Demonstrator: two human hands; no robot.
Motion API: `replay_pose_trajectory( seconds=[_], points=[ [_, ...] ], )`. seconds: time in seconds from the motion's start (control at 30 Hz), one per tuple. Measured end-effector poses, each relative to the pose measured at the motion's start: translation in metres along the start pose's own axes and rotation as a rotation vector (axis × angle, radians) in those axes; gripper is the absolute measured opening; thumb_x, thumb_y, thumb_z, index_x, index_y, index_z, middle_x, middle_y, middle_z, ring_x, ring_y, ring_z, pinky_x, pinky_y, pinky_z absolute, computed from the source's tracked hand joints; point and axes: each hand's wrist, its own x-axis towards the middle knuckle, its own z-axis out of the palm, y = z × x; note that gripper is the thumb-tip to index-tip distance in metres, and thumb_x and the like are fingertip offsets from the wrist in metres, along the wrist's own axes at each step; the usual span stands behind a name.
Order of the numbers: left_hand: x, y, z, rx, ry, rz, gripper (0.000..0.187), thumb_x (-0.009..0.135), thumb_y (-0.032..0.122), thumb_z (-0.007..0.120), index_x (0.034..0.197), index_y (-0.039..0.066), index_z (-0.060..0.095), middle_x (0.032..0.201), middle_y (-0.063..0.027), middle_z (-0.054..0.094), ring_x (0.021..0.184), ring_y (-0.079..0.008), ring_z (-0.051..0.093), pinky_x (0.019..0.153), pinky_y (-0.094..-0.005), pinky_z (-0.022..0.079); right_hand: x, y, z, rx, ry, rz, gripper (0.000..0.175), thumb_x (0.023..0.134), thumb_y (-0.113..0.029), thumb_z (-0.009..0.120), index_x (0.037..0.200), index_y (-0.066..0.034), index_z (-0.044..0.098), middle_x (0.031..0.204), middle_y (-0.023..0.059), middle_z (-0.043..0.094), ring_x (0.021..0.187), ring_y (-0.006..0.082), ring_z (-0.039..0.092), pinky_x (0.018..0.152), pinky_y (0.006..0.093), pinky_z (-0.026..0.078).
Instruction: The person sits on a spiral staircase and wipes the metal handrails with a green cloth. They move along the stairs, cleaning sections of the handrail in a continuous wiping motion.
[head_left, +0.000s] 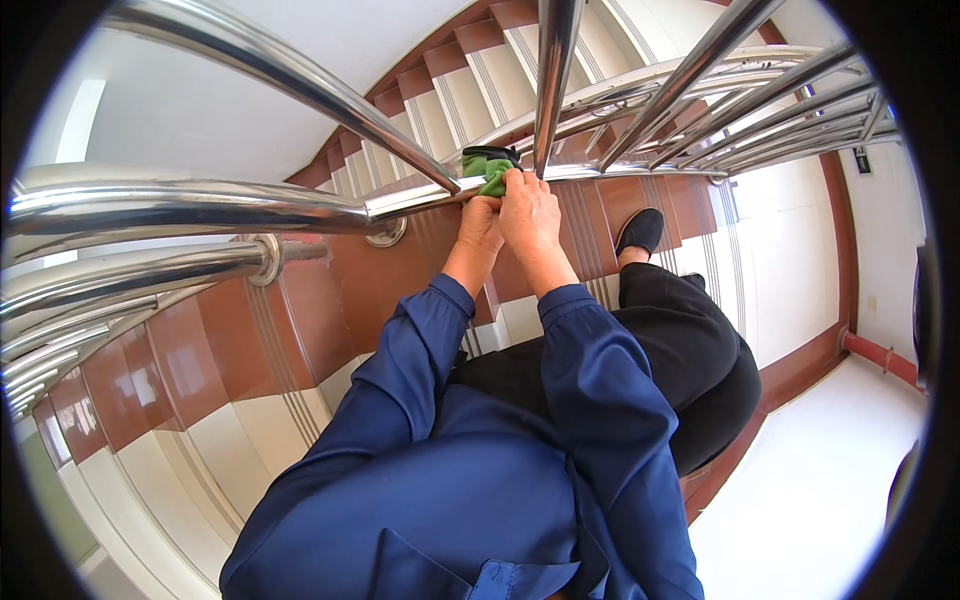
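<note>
A green and black cloth (491, 169) is bunched over the lower metal rail (574, 172) of a staircase railing, between two upright bars. My left hand (480, 232) is at the near side of the rail, its fingers at the lower edge of the cloth. Close against it, my right hand (530, 221) pinches the green part with bent fingers. Part of the cloth lies beyond the rail, and the fingertips are partly hidden.
Thick steel handrail tubes (187, 206) run to the left. Polished upright bars (551, 82) rise before me. Red and cream steps (292, 322) lie below, with another flight (457, 90) beyond the railing. My black shoe (643, 231) rests on a step at the right.
</note>
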Motion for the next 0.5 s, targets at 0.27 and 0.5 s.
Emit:
replay_pose_trajectory(
  seconds=[0.27, 0.5],
  points=[
    [-0.052, 0.007, 0.028, 0.504, 0.112, 0.144, 0.029, 0.082, -0.007, 0.054, 0.11, -0.003, 0.06, 0.109, -0.009, 0.065, 0.097, -0.0198, 0.063, 0.08, -0.0327, 0.052, 0.003, 0.002, -0.013, 0.045, -0.261, 0.159, 0.016, 0.084, -0.017, 0.057, 0.087, -0.0047, 0.066, 0.091, 0.0191, 0.07, 0.09, 0.037, 0.068, 0.079, 0.0472, 0.054],
    [-0.101, 0.026, 0.071, 1.657, 0.22, 0.722, 0.02, 0.092, 0.008, 0.053, 0.11, -0.002, 0.053, 0.095, -0.0257, 0.063, 0.093, -0.0419, 0.063, 0.076, -0.046, 0.049, 0.014, -0.006, -0.03, 0.296, -0.357, 0.108, 0.025, 0.085, -0.023, 0.055, 0.095, -0.0066, 0.071, 0.095, 0.0194, 0.07, 0.092, 0.0373, 0.067, 0.082, 0.0457, 0.054]
  ],
)
